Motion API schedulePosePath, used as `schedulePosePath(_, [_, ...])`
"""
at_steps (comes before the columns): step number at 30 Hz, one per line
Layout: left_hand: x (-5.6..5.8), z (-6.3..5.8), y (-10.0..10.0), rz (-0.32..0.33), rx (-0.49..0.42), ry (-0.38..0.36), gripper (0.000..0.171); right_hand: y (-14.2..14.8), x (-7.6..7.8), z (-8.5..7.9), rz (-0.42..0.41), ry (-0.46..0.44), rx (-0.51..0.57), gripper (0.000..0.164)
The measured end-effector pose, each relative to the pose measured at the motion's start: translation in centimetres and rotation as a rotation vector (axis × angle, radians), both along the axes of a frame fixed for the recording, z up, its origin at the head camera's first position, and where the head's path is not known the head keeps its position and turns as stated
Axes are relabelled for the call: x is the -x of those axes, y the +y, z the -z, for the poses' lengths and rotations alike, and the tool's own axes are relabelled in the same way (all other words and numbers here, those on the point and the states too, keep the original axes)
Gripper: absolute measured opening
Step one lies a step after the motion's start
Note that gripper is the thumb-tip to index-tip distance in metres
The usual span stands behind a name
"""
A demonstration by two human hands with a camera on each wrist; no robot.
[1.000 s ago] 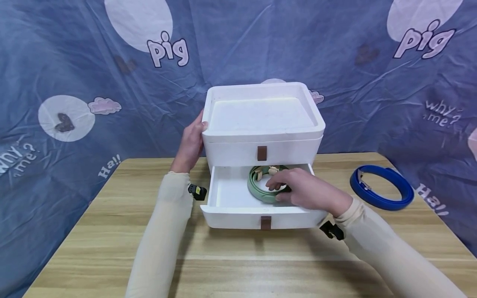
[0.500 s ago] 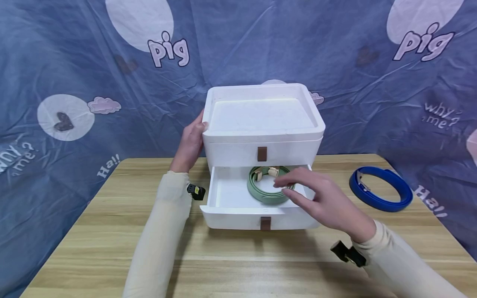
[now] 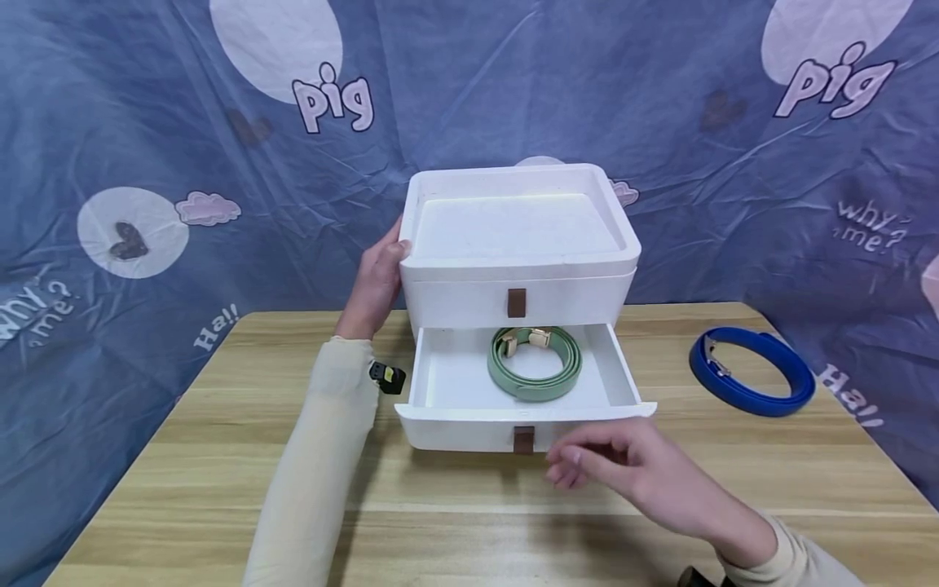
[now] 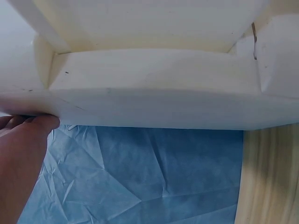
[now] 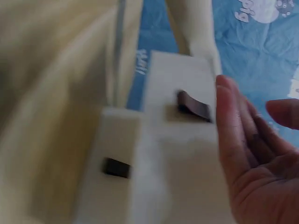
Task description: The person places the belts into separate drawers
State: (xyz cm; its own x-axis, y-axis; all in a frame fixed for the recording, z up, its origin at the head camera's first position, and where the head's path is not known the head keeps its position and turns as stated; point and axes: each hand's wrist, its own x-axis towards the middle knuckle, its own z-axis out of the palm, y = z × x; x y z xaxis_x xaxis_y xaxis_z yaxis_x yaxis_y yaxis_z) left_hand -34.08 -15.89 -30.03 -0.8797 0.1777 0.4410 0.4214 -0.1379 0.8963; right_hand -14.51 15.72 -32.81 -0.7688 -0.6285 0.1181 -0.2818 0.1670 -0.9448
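A white two-drawer storage cabinet (image 3: pixel 455 300) stands at the middle of the table, its lower drawer (image 3: pixel 462 432) pulled out. Inside that drawer lies a coiled green belt (image 3: pixel 537 390) with a gold buckle. My left hand (image 3: pixel 376 281) grips the cabinet's left side, thumb at the top rim. In the left wrist view, the thumb and part of the left hand (image 4: pixel 23 144) show against the white wall. My right hand (image 3: pixel 623 473), fingers loosely bent and holding nothing, is just in front of the lower drawer, right of its brown pull tab (image 3: pixel 524 440).
A coiled blue belt (image 3: pixel 763 399) lies on the wooden table (image 3: pixel 220 481) to the right. The closed upper drawer has a brown tab (image 3: pixel 517 302). Behind the table hangs a blue printed cloth (image 3: pixel 469 81).
My right hand has let go of the green belt, risen out of the drawer and moved back toward the front. The belt stays in the drawer. My left hand has not moved.
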Motion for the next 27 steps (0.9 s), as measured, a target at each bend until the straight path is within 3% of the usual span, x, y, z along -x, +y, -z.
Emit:
schedulePosePath(3, [0.0, 0.1, -0.1, -0.009, 0.008, -0.008, 0.061, -0.1, 0.2, 1.5, -0.017, -0.131, -0.025, 0.025])
schedulePosePath(7, [0.0, 0.1, -0.1, -0.018, 0.017, -0.009, 0.061, -0.2, 0.5, 3.2, 0.001, -0.185, -0.021, 0.030])
schedulePosePath(12, [-0.1, 0.1, 0.0, -0.024, 0.021, -0.003, 0.061, -0.3, 0.7, 4.1, 0.027, -0.240, 0.017, 0.035])
schedulePosePath(27, [-0.2, -0.1, 0.1, -0.023, 0.007, -0.023, 0.061, -1.8, 0.5, 4.7, 0.049, -0.171, 0.100, 0.035])
